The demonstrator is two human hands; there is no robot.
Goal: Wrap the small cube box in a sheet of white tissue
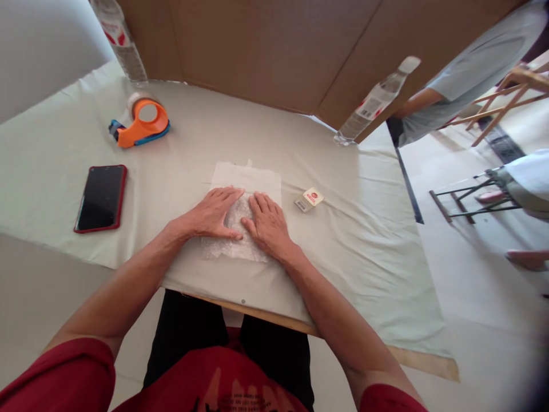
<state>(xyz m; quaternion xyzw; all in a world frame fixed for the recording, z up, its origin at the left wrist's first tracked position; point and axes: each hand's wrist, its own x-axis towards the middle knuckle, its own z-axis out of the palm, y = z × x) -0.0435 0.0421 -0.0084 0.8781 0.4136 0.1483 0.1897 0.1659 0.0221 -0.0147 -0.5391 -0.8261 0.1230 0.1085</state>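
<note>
Bubble-wrap sheet (237, 216) lies mid-table towards the near edge, both hands on it; left hand (214, 213) palm-down, fingers extended, thumb apart; right hand (269, 224) likewise, fingers slightly spread; neither grips anything; cannot tell whether the wrap covers something. Risks, judged: uneven pressure could skew the sheet, the cloth (355, 246) beneath being creased and perhaps loose; hard pressing might burst bubbles; a rightward sweep could knock the small packet (309, 199), just right of the wrap.
</note>
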